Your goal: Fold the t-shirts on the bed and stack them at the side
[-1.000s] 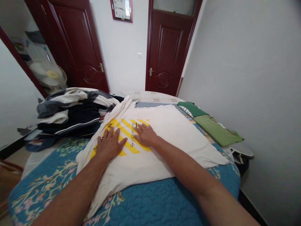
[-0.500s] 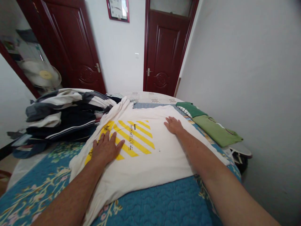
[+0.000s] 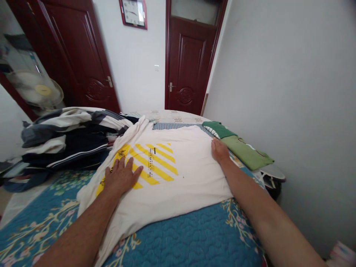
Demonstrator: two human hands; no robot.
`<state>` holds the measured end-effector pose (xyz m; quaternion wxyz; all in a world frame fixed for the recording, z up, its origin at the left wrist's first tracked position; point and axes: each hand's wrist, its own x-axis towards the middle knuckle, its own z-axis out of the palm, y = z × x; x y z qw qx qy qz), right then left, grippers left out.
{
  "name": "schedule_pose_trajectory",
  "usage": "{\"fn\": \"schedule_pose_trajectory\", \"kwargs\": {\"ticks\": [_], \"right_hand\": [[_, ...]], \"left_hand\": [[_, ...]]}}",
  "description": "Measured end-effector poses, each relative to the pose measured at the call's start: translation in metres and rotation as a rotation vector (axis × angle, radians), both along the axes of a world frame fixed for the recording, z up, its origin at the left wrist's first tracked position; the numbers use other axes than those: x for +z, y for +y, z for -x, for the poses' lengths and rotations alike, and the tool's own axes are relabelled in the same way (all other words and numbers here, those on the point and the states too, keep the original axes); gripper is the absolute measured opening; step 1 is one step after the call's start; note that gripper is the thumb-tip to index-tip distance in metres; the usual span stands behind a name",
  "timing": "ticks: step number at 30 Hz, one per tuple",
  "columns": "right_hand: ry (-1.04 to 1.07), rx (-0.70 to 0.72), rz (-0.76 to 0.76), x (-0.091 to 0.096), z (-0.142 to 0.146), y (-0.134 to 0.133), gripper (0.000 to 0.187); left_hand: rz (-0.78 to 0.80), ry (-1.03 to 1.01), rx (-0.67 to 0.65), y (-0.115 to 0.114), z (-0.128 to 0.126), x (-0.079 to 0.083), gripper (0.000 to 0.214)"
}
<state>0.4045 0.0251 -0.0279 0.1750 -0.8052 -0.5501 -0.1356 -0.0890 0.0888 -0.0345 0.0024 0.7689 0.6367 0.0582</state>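
White T-shirt (image 3: 189, 178) under your hands.
Left hand (image 3: 121, 178), fingers spread, presses its print (image 3: 155, 165); right hand (image 3: 219, 150), fingers seemingly together, touches its edge.

Nothing here reads clearly. The small black print (image 3: 152, 161) on the white T-shirt (image 3: 189, 167), just beyond the left hand (image 3: 121, 178), is too tiny, and the wall clock (image 3: 132, 13) far beyond blurs.
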Motion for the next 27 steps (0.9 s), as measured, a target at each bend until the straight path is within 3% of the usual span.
{"fn": "schedule_pose_trajectory", "kwargs": {"ticks": [4,9,13,17,22,27], "right_hand": [[0.044,0.173,0.006,0.01,0.042,-0.027,0.057],[0.043,0.538,0.075,0.005,0.137,-0.076,0.058],[0.078,0.603,0.262,0.0,0.18,-0.104,0.068],[0.111,0.446,0.34,-0.002,0.163,-0.114,0.073],[0.101,0.148,0.322,-0.005,0.101,-0.13,0.072],[0.073,-0.086,0.315,-0.014,0.035,-0.163,0.071]], "left_hand": [[-0.019,-0.019,-0.01,0.0,0.0,0.0,0.089],[-0.013,-0.05,-0.019,0.003,0.001,-0.001,0.091],[-0.028,-0.054,-0.039,0.005,0.001,-0.001,0.093],[-0.009,-0.054,-0.038,0.005,0.001,0.003,0.093],[0.007,-0.042,-0.055,0.006,0.003,0.005,0.092],[-0.01,-0.052,-0.075,0.006,0.004,0.004,0.088]]}}
